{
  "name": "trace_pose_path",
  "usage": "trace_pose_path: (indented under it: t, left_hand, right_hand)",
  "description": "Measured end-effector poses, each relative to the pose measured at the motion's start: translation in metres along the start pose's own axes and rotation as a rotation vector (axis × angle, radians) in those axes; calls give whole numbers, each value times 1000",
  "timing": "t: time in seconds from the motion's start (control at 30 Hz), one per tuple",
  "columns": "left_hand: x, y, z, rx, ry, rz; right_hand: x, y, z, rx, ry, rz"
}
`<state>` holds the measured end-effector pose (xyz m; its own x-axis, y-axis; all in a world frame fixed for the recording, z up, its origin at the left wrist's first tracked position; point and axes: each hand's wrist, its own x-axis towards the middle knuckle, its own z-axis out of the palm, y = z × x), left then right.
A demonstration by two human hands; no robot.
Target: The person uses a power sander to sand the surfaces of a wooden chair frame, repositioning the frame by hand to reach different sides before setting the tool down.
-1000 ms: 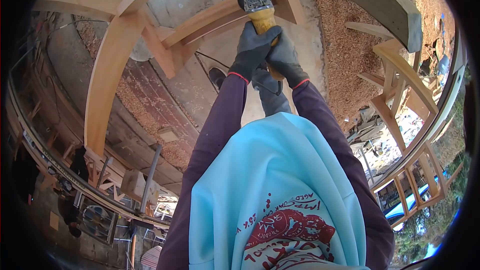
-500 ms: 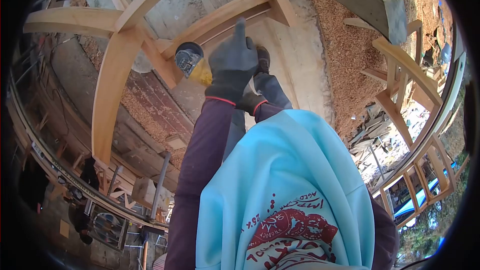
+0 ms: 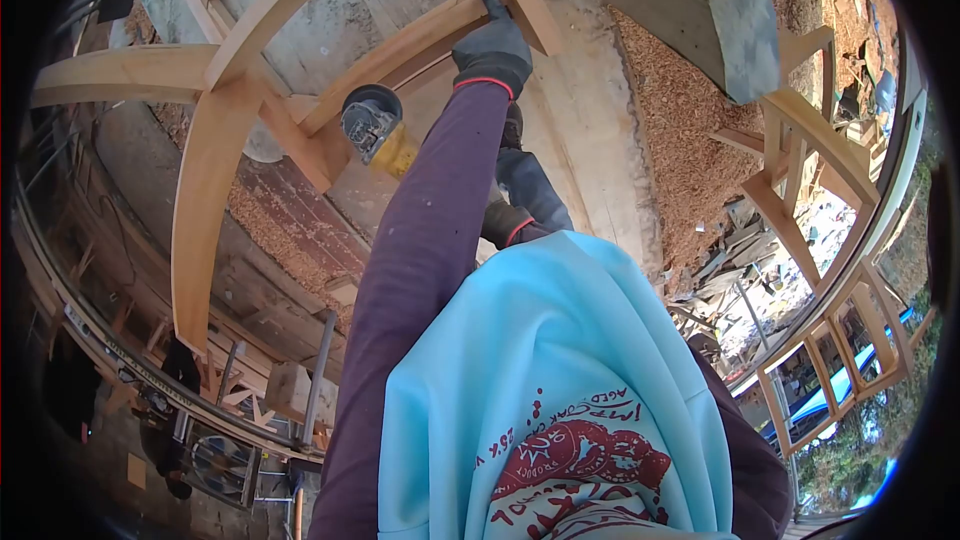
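My left hand (image 3: 492,48), in a dark glove with a red cuff edge, reaches out with its index finger stretched. The fingertip is at the inner corner of a pale wooden furniture frame (image 3: 400,52), where a rail meets a slanted post; the hand holds nothing. Lower down, my gloved right hand (image 3: 503,221) is partly covered by my left sleeve. It appears closed on the rear of a yellow angle grinder (image 3: 390,147), whose middle is hidden behind my left forearm. The grinder's dark disc (image 3: 372,100) faces the frame's lower joint.
A thick wooden piece (image 3: 690,0) crosses the upper right. Wood shavings (image 3: 640,110) cover the ground beside a plywood board (image 3: 590,140). More wooden frames (image 3: 815,155) stand at the right. My light blue cloth (image 3: 560,360) covers the lower middle.
My left hand has moved up and right, from in front of the grinder to the frame's corner. The frame has shifted slightly left in view; the right hand stays low.
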<state>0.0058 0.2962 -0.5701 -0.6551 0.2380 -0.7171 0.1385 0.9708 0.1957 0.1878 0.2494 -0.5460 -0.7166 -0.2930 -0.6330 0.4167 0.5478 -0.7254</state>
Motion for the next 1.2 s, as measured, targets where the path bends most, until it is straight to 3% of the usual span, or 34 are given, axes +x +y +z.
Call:
trace_pose_path:
  t: [0.3,0.33,0.4,0.5,0.57,0.7,0.87,0.93,1.0,1.07,1.13,1.2]
  left_hand:
    - [-66,16,-23,-119,-145,41]
    - [-63,10,-20,-118,-148,35]
    - [-33,1,-20,-110,104,68]
    - [-9,-7,-12,-54,8,45]
    - [-6,-9,3,3,-89,44]
    - [9,-1,17,53,53,51]
    - [10,19,13,130,169,3]
    - [-24,12,-15,9,202,126]
    - [-93,-9,-49,-61,518,268]
    - [-159,-49,-82,-508,575,392]
    - [-209,-72,-95,-899,592,32]
    - [-219,-104,-64,-1005,617,-87]
  right_hand:
    - [1,-5,-15,-38,-39,21]
    - [3,-7,-16,-45,-48,25]
    - [6,-8,-19,-76,-57,23]
    - [9,-8,-23,-102,-76,49]
    - [12,-6,-22,-145,-240,129]
    - [8,-4,-15,-146,-199,104]
    - [14,35,31,411,84,153]
    - [7,26,17,334,171,90]
    - [1,-5,-9,195,345,-45]
    - [-2,-27,-22,60,521,-181]
    - [8,-23,-22,196,414,59]
    - [7,-35,-37,214,436,148]
